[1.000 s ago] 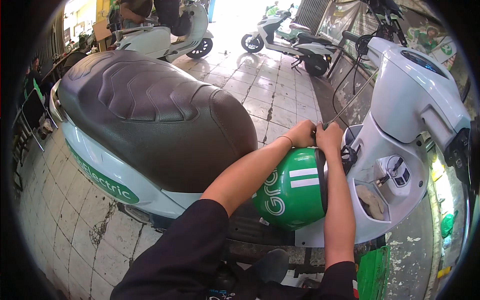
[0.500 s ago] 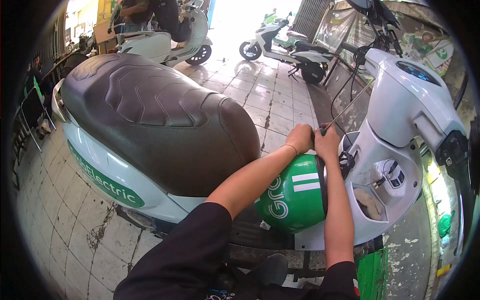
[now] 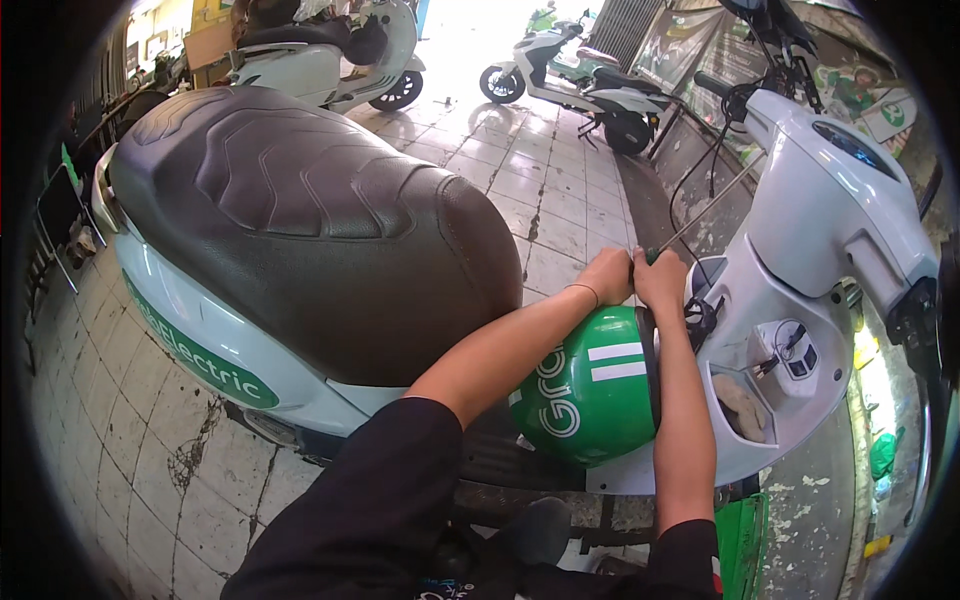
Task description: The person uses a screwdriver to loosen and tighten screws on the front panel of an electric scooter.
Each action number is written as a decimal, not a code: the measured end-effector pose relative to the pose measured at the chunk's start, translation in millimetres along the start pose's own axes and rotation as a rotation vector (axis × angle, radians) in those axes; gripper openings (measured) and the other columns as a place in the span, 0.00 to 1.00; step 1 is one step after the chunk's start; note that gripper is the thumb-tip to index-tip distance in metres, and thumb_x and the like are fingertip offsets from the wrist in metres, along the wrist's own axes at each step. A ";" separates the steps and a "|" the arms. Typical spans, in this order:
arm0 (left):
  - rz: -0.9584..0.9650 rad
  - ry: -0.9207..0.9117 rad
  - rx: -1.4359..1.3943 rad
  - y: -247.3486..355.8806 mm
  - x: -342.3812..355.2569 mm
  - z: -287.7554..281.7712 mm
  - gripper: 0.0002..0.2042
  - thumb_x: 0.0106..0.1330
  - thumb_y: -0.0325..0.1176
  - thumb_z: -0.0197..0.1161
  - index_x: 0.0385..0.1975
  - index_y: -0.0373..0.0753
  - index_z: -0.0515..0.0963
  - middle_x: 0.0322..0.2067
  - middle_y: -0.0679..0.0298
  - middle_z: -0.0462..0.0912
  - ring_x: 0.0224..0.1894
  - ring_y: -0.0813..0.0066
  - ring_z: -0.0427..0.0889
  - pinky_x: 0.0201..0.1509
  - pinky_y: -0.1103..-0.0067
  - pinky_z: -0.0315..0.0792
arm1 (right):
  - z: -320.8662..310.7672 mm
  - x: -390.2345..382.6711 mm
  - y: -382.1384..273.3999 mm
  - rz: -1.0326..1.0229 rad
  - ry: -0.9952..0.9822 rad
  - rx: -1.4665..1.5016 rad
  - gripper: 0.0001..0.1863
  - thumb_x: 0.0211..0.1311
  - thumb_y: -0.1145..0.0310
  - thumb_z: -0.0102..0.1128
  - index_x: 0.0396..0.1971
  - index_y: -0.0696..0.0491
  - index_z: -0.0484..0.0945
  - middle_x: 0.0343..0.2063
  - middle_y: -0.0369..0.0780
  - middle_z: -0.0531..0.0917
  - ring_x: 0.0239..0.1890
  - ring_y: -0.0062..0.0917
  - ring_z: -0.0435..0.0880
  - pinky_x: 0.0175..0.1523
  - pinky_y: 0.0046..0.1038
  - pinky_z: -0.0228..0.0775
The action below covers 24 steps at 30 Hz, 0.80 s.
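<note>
Both arms reach over a green helmet with white stripes, which rests on the footboard of a white scooter. My right hand is closed around the dark green handle of what looks like a long screwdriver. Its thin metal shaft slants up to the back of the scooter's front column, where the tip is out of sight. Pressed against the right hand, my left hand has its fingers curled shut; whatever lies in them is hidden.
The scooter's brown seat stands to my left. Black cables hang beside the handlebar, and a plug with wires sits near the open front pocket. Other scooters are parked on the tiled floor farther back.
The view has shifted slightly, so the scooter's front sits a little farther right. Both hands stay together at the handle, the right one having turned slightly.
</note>
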<state>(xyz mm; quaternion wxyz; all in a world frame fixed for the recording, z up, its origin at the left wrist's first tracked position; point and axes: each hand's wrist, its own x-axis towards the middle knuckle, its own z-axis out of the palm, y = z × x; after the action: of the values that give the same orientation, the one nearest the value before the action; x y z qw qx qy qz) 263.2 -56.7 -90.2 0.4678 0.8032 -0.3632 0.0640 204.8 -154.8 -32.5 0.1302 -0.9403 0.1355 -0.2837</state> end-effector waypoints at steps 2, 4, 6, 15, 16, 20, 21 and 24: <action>0.025 0.078 0.112 5.1 -1.2 -0.7 0.09 0.53 0.32 0.64 0.29 0.32 0.82 0.32 0.40 0.82 0.39 0.43 0.83 0.44 0.60 0.77 | 1.0 2.3 2.4 -0.038 -0.016 0.005 0.23 0.60 0.57 0.58 0.37 0.68 0.77 0.36 0.63 0.81 0.44 0.56 0.81 0.52 0.45 0.72; 0.009 0.092 0.158 9.9 -2.7 -2.7 0.10 0.53 0.33 0.63 0.28 0.32 0.82 0.32 0.41 0.82 0.39 0.43 0.83 0.44 0.60 0.77 | 2.2 2.6 4.4 -0.046 -0.044 0.057 0.23 0.60 0.57 0.58 0.39 0.67 0.76 0.37 0.62 0.81 0.45 0.56 0.81 0.52 0.45 0.72; 0.005 0.105 0.193 14.2 -5.0 -6.2 0.10 0.54 0.34 0.63 0.28 0.33 0.83 0.32 0.41 0.83 0.38 0.43 0.83 0.44 0.59 0.77 | 2.6 1.2 5.4 -0.046 -0.063 0.103 0.23 0.60 0.58 0.57 0.41 0.66 0.76 0.37 0.62 0.82 0.45 0.56 0.81 0.53 0.45 0.71; -0.140 -0.004 0.147 12.0 -2.5 -9.0 0.16 0.57 0.39 0.62 0.39 0.32 0.81 0.41 0.42 0.82 0.48 0.46 0.81 0.54 0.58 0.73 | -5.6 -5.7 -0.9 0.094 0.033 0.178 0.26 0.58 0.56 0.59 0.48 0.63 0.74 0.39 0.58 0.83 0.47 0.53 0.81 0.54 0.45 0.71; -0.099 -0.065 0.086 6.8 0.5 -7.1 0.18 0.57 0.40 0.62 0.41 0.32 0.80 0.43 0.42 0.82 0.50 0.46 0.80 0.55 0.58 0.72 | -6.1 -5.9 -1.4 0.097 0.034 0.178 0.26 0.58 0.56 0.59 0.48 0.63 0.74 0.39 0.58 0.83 0.47 0.53 0.81 0.54 0.45 0.71; 0.042 -0.122 -0.087 -12.2 11.5 2.3 0.19 0.59 0.42 0.62 0.43 0.33 0.80 0.44 0.42 0.82 0.50 0.44 0.79 0.54 0.61 0.72 | -6.1 -4.8 -0.7 0.117 0.047 0.161 0.24 0.60 0.55 0.59 0.44 0.63 0.76 0.39 0.57 0.83 0.46 0.52 0.82 0.53 0.44 0.72; 0.055 -0.109 -0.093 -14.6 13.1 4.1 0.19 0.59 0.42 0.62 0.43 0.33 0.80 0.44 0.42 0.82 0.50 0.44 0.79 0.54 0.61 0.72 | -5.3 -4.1 0.4 0.097 0.086 0.173 0.23 0.61 0.55 0.58 0.42 0.63 0.78 0.38 0.57 0.84 0.45 0.52 0.82 0.52 0.44 0.72; 0.149 -0.032 -0.079 -13.7 12.0 5.2 0.13 0.52 0.33 0.67 0.34 0.32 0.82 0.36 0.44 0.83 0.43 0.47 0.82 0.49 0.64 0.75 | -2.3 -1.6 4.8 0.015 0.141 0.182 0.20 0.60 0.57 0.58 0.37 0.62 0.80 0.35 0.56 0.84 0.43 0.52 0.83 0.50 0.43 0.73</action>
<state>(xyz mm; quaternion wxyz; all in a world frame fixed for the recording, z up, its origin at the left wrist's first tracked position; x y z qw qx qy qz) 279.5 -63.0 -97.5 0.4873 0.7557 -0.4317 0.0712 201.4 -159.1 -33.1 0.2073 -0.9013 0.1250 -0.3592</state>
